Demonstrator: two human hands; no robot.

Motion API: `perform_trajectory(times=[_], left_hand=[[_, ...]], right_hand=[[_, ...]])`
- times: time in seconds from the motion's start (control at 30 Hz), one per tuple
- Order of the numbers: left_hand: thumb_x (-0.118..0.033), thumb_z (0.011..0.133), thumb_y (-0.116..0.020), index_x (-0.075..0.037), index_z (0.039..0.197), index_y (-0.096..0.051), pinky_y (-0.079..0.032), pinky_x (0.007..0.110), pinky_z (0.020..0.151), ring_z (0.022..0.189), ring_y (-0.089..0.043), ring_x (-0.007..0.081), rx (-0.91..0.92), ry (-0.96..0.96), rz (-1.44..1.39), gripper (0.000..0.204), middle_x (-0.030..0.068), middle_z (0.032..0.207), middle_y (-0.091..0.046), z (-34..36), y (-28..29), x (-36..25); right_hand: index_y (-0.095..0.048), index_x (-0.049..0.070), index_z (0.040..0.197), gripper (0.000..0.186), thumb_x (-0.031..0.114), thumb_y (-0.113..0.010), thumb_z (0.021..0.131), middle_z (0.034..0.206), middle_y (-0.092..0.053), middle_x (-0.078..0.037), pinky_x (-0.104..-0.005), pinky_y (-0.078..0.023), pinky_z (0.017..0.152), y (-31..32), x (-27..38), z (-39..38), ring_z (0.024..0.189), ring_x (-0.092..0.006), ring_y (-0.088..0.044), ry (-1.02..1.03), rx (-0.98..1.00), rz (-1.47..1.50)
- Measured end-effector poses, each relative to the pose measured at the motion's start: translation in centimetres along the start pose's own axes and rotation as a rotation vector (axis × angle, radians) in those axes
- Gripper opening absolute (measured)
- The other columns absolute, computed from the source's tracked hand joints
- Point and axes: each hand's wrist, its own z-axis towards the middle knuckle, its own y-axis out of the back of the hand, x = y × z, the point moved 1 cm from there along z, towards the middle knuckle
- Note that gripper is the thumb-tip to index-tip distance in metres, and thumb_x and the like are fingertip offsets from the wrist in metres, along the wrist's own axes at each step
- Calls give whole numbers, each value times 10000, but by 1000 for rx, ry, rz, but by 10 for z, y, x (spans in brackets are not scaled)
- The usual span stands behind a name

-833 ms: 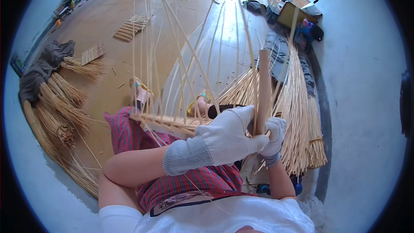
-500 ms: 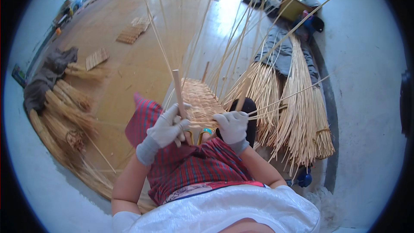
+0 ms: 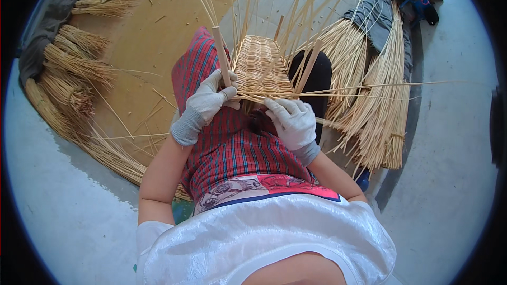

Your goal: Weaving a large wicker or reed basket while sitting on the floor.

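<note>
On the person's lap, over a red checked skirt (image 3: 222, 148), sits a half-woven wicker basket (image 3: 259, 66), its long loose stakes (image 3: 311, 0) fanning up and away. The left hand (image 3: 208, 103), in a grey-white glove, is closed around a wooden stick (image 3: 222, 55) that stands at the basket's left edge, thumb pressed against the woven wall. The right hand (image 3: 290, 119), gloved the same, lies with fingers curled over the near rim, pinching thin horizontal strands (image 3: 359, 91) that run off to the right; how firmly it grips them cannot be told.

Judged from this, the weaving goes best if the left hand keeps the stick steady as a brace while the right draws each strand snug against the last row, low and flat, so no gap opens and no stake bends out of line.

Room is tight on the right: a big sheaf of straw (image 3: 375, 105) lies just beside the right knee, touching the trailing strands, which could snag. On the left, the wooden floor (image 3: 142, 47) is open near the lap, with bundled reeds (image 3: 74, 74) well apart along the edge. Overhead stakes crowd any upward move.
</note>
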Motion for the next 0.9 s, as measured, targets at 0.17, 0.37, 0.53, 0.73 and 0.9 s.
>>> perform_trajectory(times=[0.17,0.37,0.53,0.73,0.9], left_hand=[[-26,977,-628,-18,1233,-555,-640,350,805,987,-610,168,37,-9,-86,267,71,1129,-548,1,-5,12],[-49,977,-663,-40,1175,-583,-636,353,808,924,-645,164,160,48,-219,214,54,1054,-590,4,1,15],[-47,971,-660,-43,1160,-589,-604,307,734,804,-656,152,25,-4,-134,202,33,950,-612,1,-11,18],[-42,981,-641,-39,1072,-548,-556,270,632,706,-631,111,-205,-118,41,130,30,848,-593,1,-21,20],[-75,942,-721,-59,993,-514,-530,270,601,645,-574,87,-209,-90,1,214,-4,771,-539,5,-25,16]], right_hand=[[-605,47,1337,375,63,-655,966,1195,-685,-133,-348,-547,768,-2,-16,14,903,-218,-681,-667,-315,1156],[-461,-42,1352,345,28,-555,1027,1083,-648,-98,-288,-553,744,67,-14,111,865,-111,-627,-50,-34,466],[-540,-11,1236,284,2,-596,958,926,-698,-95,-299,-550,697,48,-15,86,780,-159,-668,-88,-469,265],[-616,27,1126,179,82,-568,963,836,-679,-79,-354,-534,726,-57,34,158,811,-162,-650,-565,-3,763],[-598,65,1263,260,169,-587,1025,861,-687,-105,-343,-544,739,-64,16,164,792,-173,-666,-539,214,848]])
